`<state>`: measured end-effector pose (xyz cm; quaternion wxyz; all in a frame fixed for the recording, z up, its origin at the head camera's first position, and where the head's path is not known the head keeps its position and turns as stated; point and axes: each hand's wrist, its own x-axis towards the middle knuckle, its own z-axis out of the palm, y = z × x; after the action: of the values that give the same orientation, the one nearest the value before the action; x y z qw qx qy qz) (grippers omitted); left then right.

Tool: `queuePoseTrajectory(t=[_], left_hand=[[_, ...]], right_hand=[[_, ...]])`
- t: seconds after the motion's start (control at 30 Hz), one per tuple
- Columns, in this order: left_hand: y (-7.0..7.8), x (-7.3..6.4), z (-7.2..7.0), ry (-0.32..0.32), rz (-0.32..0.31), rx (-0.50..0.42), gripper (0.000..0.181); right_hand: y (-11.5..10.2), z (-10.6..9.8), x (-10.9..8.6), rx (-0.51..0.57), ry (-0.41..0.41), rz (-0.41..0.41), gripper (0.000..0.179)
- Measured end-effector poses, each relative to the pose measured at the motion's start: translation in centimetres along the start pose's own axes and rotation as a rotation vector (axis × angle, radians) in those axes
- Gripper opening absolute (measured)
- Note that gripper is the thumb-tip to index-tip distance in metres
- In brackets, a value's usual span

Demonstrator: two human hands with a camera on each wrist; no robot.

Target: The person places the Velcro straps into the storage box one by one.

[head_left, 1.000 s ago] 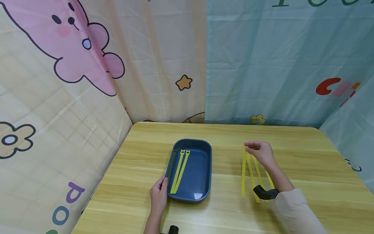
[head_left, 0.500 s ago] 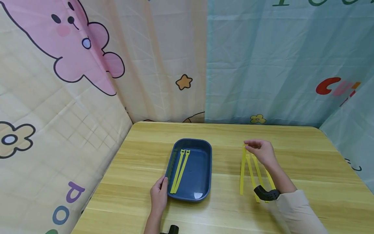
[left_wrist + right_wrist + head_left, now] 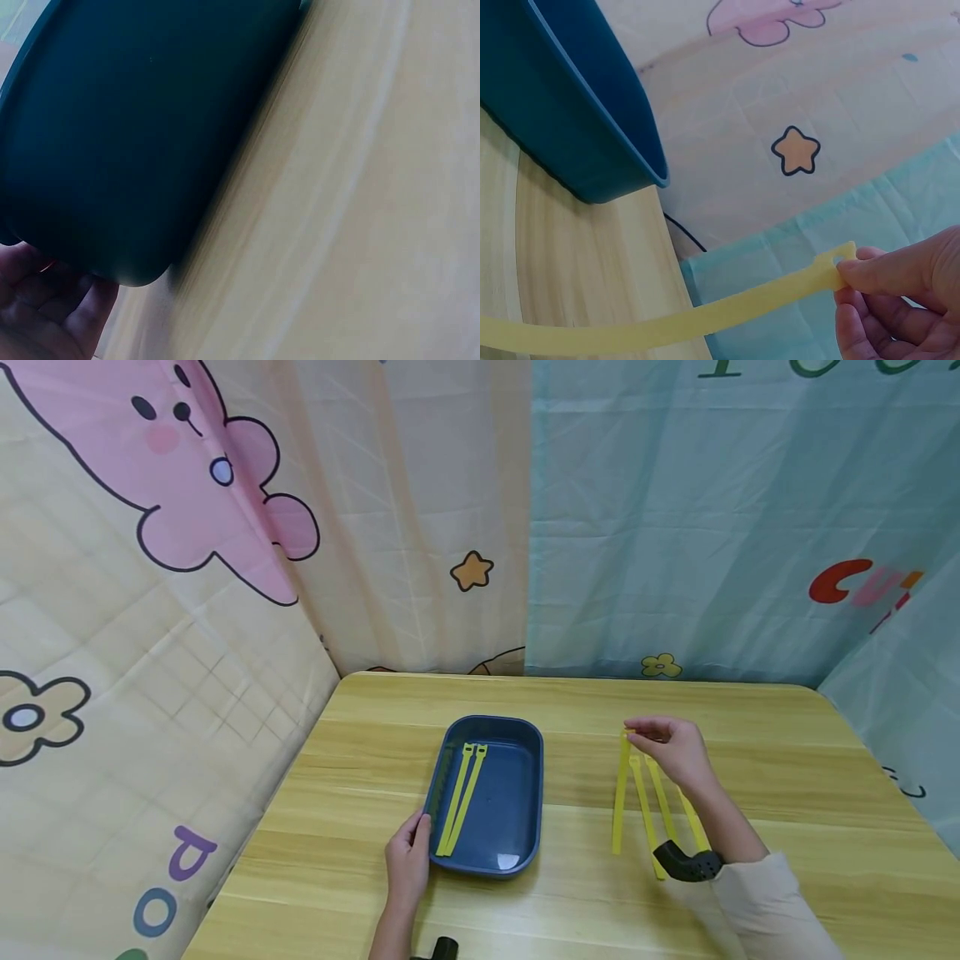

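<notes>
My left hand [image 3: 407,864] grips the near left corner of a blue plastic tray [image 3: 517,810], thumb on the rim. In the left wrist view its fingers [image 3: 90,307] curl up against the tray's outer wall [image 3: 142,150]. Two yellow cable ties [image 3: 468,797] lie side by side in the tray's left half. To the right, my right hand [image 3: 675,756] pinches another yellow cable tie [image 3: 620,802] by its slotted head, between thumb and fingertips. Its flat strap [image 3: 667,330] droops in a curve in the right wrist view. Several more yellow ties [image 3: 643,802] lie spread beneath that hand and forearm.
The wooden table [image 3: 585,910] carries everything. Printed cloth curtains [image 3: 420,527] hang along its back and sides. A black wrist device [image 3: 687,862] sits on the right wrist; part of another [image 3: 445,948] shows at the bottom edge.
The tie in my right hand has swung slightly left, its lower end rising a little. The right forearm has shifted slightly right. My left hand and the tray stay put.
</notes>
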<state>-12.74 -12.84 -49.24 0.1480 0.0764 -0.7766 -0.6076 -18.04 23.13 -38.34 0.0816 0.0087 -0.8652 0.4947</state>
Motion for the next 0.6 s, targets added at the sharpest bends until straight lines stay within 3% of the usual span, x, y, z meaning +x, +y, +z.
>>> queuePoseTrajectory(t=[0.17,0.33,0.6], left_hand=[[0.1,0.0,0.0,-0.003,-0.004,-0.006,0.033],[0.1,0.0,-0.1,-0.008,-0.002,-0.018,0.033],[0.0,0.0,0.0,-0.015,0.002,-0.021,0.032]], right_hand=[[0.6,-0.3,-0.1,0.084,-0.002,-0.039,0.037],[-1.3,-0.6,-0.8,0.036,0.002,-0.004,0.035],[-2.7,-1.0,-1.2,0.056,-0.021,-0.002,0.033]])
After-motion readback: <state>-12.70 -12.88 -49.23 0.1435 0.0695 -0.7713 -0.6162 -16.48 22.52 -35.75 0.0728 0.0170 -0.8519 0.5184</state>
